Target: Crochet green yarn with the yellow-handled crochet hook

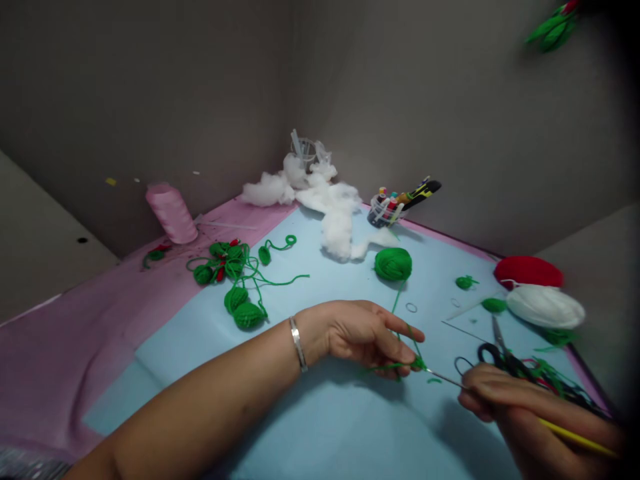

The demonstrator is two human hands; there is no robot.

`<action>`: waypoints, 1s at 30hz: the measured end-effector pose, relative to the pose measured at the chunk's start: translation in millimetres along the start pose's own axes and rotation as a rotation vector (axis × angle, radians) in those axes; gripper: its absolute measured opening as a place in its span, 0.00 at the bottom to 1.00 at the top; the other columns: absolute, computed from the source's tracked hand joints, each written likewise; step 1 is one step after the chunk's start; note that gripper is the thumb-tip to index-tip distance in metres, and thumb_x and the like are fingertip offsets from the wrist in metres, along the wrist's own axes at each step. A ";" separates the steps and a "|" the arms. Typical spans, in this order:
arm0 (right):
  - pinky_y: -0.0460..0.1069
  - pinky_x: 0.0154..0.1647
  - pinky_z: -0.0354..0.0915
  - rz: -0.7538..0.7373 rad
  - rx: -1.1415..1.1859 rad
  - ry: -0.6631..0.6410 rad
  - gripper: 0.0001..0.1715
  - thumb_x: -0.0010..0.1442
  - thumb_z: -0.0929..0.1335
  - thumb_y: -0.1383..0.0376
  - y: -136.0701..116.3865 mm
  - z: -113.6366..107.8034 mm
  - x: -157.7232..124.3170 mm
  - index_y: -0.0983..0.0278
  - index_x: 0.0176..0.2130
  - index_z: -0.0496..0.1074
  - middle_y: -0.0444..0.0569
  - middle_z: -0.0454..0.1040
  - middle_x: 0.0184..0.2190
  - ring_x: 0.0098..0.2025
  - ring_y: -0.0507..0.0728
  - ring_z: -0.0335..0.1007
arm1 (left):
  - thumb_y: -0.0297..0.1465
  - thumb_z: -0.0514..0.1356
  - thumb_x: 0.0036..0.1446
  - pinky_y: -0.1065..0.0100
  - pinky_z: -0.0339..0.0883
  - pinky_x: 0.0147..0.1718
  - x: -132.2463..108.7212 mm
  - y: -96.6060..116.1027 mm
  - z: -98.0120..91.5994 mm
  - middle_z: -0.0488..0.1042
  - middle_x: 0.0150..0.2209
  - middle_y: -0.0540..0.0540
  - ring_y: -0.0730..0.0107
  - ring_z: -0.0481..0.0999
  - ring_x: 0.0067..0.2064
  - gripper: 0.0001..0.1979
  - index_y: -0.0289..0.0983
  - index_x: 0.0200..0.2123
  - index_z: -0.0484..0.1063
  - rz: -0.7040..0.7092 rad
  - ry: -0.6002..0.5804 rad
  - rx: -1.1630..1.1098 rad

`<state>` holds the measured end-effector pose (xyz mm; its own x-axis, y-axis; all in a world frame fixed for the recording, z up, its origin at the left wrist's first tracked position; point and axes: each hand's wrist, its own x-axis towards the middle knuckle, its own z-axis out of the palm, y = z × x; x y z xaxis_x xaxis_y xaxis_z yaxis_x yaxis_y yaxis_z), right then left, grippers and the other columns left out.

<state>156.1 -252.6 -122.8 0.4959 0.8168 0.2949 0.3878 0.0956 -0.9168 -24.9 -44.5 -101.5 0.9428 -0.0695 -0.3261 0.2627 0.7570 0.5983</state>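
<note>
My left hand (pixel 367 333), a silver bangle on its wrist, pinches a small green crochet piece (pixel 419 363) over the light blue mat (pixel 310 413). Green yarn (pixel 399 303) runs from it up to a green yarn ball (pixel 393 263). My right hand (pixel 505 397) is closed on a yellow-handled crochet hook (pixel 575 437) whose metal tip reaches into the green piece. Black-handled scissors (pixel 500 353) lie just behind my right hand.
Finished green crochet pieces with yarn tails (pixel 235 280) lie at left. A pink thread cone (pixel 171 213), white stuffing (pixel 330 207), a holder of tools (pixel 387 207), and red (pixel 529 271) and white (pixel 545 307) yarn balls ring the mat. Grey walls enclose the corner.
</note>
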 end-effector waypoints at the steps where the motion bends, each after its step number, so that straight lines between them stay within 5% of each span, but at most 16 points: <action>1: 0.56 0.35 0.76 0.037 0.087 -0.022 0.07 0.54 0.76 0.57 -0.9 4.0 2.0 0.57 0.34 0.83 0.52 0.80 0.29 0.33 0.62 0.78 | 0.20 0.74 0.35 0.70 0.64 0.30 0.9 -0.7 0.6 0.76 0.24 0.50 0.72 0.75 0.27 0.23 0.32 0.39 0.76 0.006 -0.013 -0.006; 4: 0.52 0.26 0.74 0.184 0.338 -0.067 0.10 0.54 0.75 0.54 -9.4 24.9 7.5 0.57 0.32 0.82 0.53 0.79 0.26 0.26 0.59 0.76 | 0.19 0.74 0.35 0.71 0.63 0.30 3.7 -5.1 5.1 0.76 0.25 0.50 0.74 0.75 0.27 0.25 0.31 0.41 0.76 0.065 -0.009 -0.041; 7: 0.49 0.25 0.74 0.195 0.348 0.031 0.14 0.52 0.77 0.52 -17.3 43.6 8.2 0.59 0.31 0.82 0.53 0.79 0.25 0.25 0.57 0.76 | 0.19 0.75 0.32 0.70 0.64 0.31 7.7 -12.4 12.9 0.76 0.26 0.51 0.74 0.75 0.28 0.35 0.30 0.49 0.74 0.170 0.073 -0.088; 12: 0.49 0.30 0.75 0.024 -0.141 0.250 0.17 0.54 0.76 0.52 -6.8 41.8 -0.5 0.61 0.38 0.82 0.52 0.82 0.32 0.31 0.59 0.79 | 0.22 0.77 0.26 0.69 0.66 0.34 13.5 -22.1 26.2 0.76 0.26 0.53 0.76 0.73 0.26 0.48 0.27 0.57 0.70 0.326 0.267 -0.086; 15: 0.51 0.39 0.75 -0.134 -0.379 0.245 0.17 0.56 0.75 0.52 2.6 37.2 -3.4 0.61 0.40 0.81 0.51 0.82 0.38 0.38 0.61 0.79 | 0.24 0.78 0.23 0.69 0.65 0.34 14.0 -23.8 31.0 0.76 0.25 0.54 0.76 0.73 0.26 0.52 0.28 0.58 0.69 0.398 0.305 -0.075; 19: 0.55 0.46 0.74 -0.243 -0.391 0.209 0.15 0.60 0.72 0.53 6.9 41.3 -1.4 0.59 0.42 0.81 0.50 0.81 0.44 0.44 0.63 0.79 | 0.26 0.79 0.19 0.69 0.65 0.35 12.6 -23.4 33.2 0.76 0.25 0.53 0.75 0.73 0.27 0.51 0.28 0.55 0.72 0.378 0.296 -0.076; 25: 0.49 0.30 0.75 0.008 -0.367 0.200 0.17 0.56 0.74 0.55 13.1 36.1 5.4 0.64 0.42 0.82 0.52 0.82 0.36 0.34 0.62 0.81 | 0.26 0.79 0.21 0.70 0.65 0.35 13.0 -23.9 33.0 0.75 0.25 0.53 0.76 0.73 0.28 0.48 0.27 0.53 0.73 0.398 0.326 -0.133; 30: 0.49 0.30 0.76 0.196 -0.008 0.307 0.21 0.53 0.76 0.53 15.9 39.7 2.8 0.67 0.39 0.82 0.58 0.82 0.39 0.33 0.61 0.81 | 0.25 0.78 0.21 0.70 0.64 0.34 13.6 -24.6 32.9 0.75 0.25 0.53 0.75 0.73 0.27 0.53 0.25 0.57 0.68 0.397 0.332 -0.174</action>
<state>132.8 -226.2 -147.2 0.7710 0.6104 0.1816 0.2676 -0.0517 -0.9621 -11.8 -85.4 -96.5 0.8396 0.4316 -0.3300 -0.1649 0.7812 0.6021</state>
